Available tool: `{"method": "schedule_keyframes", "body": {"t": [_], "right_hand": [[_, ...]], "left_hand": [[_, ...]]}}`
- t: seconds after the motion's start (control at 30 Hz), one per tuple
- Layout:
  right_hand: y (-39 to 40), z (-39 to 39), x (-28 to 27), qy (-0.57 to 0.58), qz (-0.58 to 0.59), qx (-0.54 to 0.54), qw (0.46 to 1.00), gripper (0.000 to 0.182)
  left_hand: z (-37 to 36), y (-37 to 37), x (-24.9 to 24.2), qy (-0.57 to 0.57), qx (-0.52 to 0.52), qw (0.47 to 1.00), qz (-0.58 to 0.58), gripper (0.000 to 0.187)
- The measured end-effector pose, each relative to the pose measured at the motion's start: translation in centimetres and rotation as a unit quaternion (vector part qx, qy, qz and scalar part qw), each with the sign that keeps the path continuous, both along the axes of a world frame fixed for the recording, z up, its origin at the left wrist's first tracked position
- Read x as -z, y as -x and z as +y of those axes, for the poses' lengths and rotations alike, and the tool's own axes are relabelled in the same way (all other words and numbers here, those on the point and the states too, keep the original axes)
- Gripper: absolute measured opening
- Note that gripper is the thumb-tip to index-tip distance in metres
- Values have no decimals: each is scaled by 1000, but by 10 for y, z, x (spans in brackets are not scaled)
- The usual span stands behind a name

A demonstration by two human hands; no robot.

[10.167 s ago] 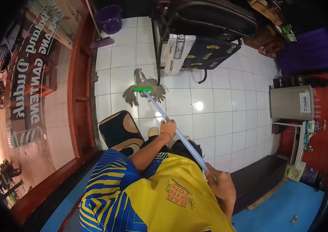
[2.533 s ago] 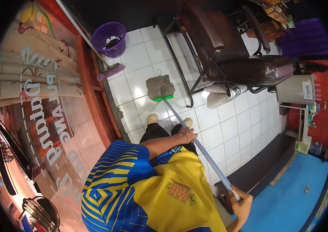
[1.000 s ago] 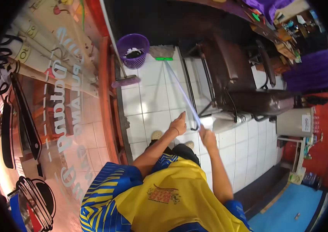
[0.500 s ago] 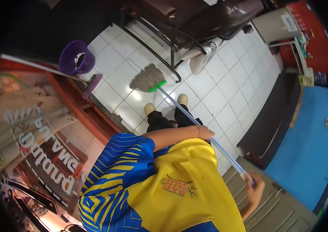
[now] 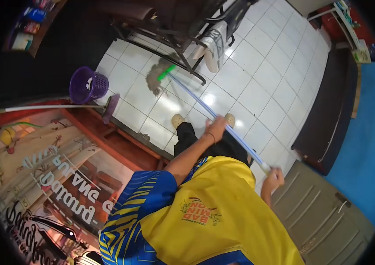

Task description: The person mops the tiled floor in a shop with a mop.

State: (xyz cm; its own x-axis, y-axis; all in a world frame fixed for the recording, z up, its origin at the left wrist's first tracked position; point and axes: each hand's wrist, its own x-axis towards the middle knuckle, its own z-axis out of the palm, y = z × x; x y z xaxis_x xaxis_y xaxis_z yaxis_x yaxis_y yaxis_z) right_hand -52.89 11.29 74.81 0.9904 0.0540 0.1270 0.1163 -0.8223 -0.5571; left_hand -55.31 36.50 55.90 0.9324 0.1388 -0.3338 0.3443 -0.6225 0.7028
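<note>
Beyond your yellow shirt (image 5: 222, 194), printed "BADMINTON", your right hand (image 5: 275, 176) closes around the mop's (image 5: 192, 94) top end and your left hand (image 5: 216, 128) wraps its shaft. The mop's strands rest on glossy white tiles (image 5: 258, 57) by the chair (image 5: 165, 33); left of them is a purple basket (image 5: 79, 86), and nearer, window lettering (image 5: 79, 185) reads "PULANG" reversed.

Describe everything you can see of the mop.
The mop has grey-brown, stringy strands, a bright green holder and a long, slim, pale blue handle, apparently smooth plastic or coated. Its strands spread on the white tiles by the chair's frame, which partly hides them. The handle slants back towards the person, left hand partway along, right hand at the end. Whether the strands are wet, I can't tell.
</note>
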Motion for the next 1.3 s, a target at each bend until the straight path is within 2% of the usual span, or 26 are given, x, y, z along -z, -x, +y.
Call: {"method": "schedule_keyframes", "body": {"t": [0.03,0.07,0.1,0.13,0.17,0.2,0.27,0.3,0.33,0.43,0.47,0.53,0.57,0.6,0.63,0.67,0.7,0.77,0.83,0.9,0.97,1.0,1.07,1.2,1.27,1.3], "right_hand": [[-15,26,27,-71,-40,-62,995,13],[-28,44,52,-78,79,-47,993,14],[-42,69,63,-17,149,-79,986,22],[-55,100,66,-34,158,-125,979,30],[-70,111,88,-74,271,-193,940,36],[-80,119,124,-63,307,-276,909,36],[-82,143,135,-143,364,-321,863,37],[-83,145,138,-133,407,-322,845,37],[-84,143,139,-120,448,-324,824,37],[-91,98,151,-64,360,-387,846,34],[-101,75,134,-64,382,-385,838,35],[-124,25,96,-68,417,-352,835,33],[-132,-3,78,-78,469,-279,834,30],[-138,-37,70,-32,421,-257,869,27],[-146,-75,64,-57,402,-236,883,27],[-151,-122,76,-66,324,-225,916,26],[-152,-120,7,-62,355,-108,926,23],[-145,-150,-47,19,240,-23,970,22],[-129,-175,-86,123,91,19,988,23],[-107,-179,-110,14,-7,76,997,25],[-92,-177,-89,-181,-223,165,943,27],[-77,-184,-78,-153,-293,171,928,29],[-63,-211,-49,-259,-332,150,895,27],[-51,-162,-32,-129,-249,130,951,25],[-55,-92,-20,-156,-263,115,945,23],[-62,-73,2,-192,-277,63,939,18]], "left_hand": [[11,-2,-5,-28,-31,998,43,41],[22,-6,-15,-57,-66,993,85,51],[32,-10,-18,-61,-53,989,125,58],[39,-14,-20,-65,-42,983,166,65],[43,-16,-18,-86,-43,983,160,66],[43,-17,-13,-105,-42,981,156,67],[41,-20,-8,-114,-112,970,181,69],[38,-28,-15,-118,-144,961,203,70],[33,-33,-21,-146,-128,947,256,69],[4,-32,-14,-166,-89,944,272,68],[-11,-32,-7,-154,-57,951,260,70],[-44,-43,-8,-84,-36,965,245,71],[-61,-54,-11,-61,3,971,231,72],[-80,-62,-15,-40,56,981,181,71],[-102,-73,-19,-17,89,987,136,68],[-123,-86,-29,-14,142,985,93,64],[-142,-95,-35,4,181,983,14,62],[-177,-113,-52,110,190,968,-125,51],[-201,-130,-64,170,223,941,-191,32],[-218,-127,-71,110,223,956,-153,21],[-218,-108,-73,141,252,944,-160,21],[-216,-100,-75,147,281,937,-146,21],[-213,-87,-71,161,304,932,-115,22],[-176,-78,-42,81,273,957,-57,25],[-139,-72,-31,12,171,985,-12,25],[-115,-65,-29,-17,105,994,17,25]]}}
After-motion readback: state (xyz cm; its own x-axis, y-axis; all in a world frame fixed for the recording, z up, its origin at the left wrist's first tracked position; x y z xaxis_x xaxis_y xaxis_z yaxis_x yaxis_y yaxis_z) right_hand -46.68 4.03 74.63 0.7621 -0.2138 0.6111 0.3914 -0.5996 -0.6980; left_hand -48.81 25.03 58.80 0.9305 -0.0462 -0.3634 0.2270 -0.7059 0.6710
